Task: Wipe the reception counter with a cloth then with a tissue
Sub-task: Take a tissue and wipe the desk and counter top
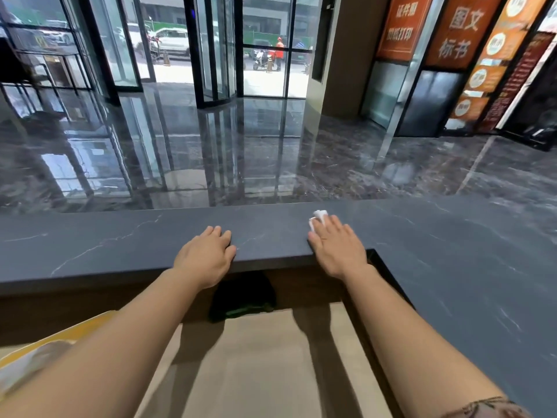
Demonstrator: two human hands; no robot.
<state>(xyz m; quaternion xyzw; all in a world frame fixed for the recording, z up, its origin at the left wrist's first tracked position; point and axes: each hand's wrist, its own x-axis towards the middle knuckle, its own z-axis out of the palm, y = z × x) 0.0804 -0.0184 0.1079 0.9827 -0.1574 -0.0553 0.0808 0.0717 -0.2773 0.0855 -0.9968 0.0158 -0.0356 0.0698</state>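
On counter point(120, 242), left hand point(208, 257) flat, empty; right hand point(337, 248) flat over half-hidden tissue point(319, 215).

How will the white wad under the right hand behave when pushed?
The tissue looks crumpled, so probably floppy and very light. Under the flat right hand it likely slides easily on the smooth counter, though it may bunch.
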